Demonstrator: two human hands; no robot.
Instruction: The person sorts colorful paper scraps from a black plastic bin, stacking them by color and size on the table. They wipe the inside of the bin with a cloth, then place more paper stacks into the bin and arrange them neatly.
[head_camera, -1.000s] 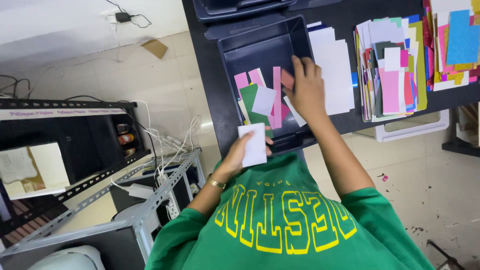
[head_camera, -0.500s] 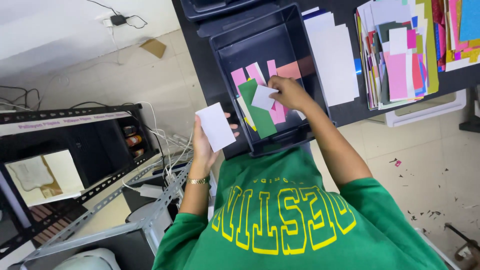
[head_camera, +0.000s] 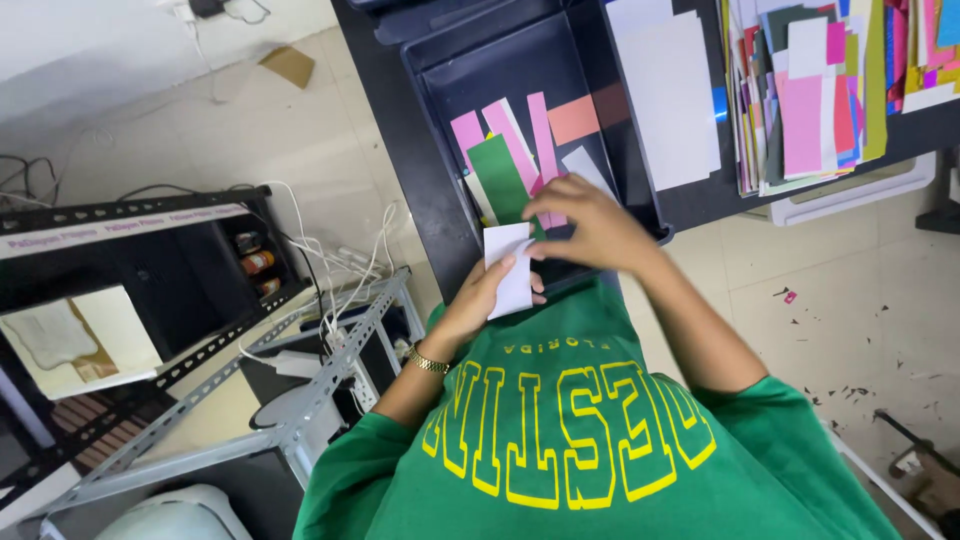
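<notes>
The left hand (head_camera: 478, 300) is clamped on a white card (head_camera: 510, 268) at the near edge of the surface (head_camera: 420, 180); the right hand (head_camera: 590, 225), fingers curled together, meets the card's top edge beside it; this looks like sorting card pieces, and the next move calls for a clean hand-over; the dark tray (head_camera: 440, 90) holds pink, green, salmon and white strips (head_camera: 535, 150).

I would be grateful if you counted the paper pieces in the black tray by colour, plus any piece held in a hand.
Pink strips: 3
Green piece: 1
Salmon piece: 1
Pale grey piece: 1
White card in the left hand: 1
Total: 7
</notes>
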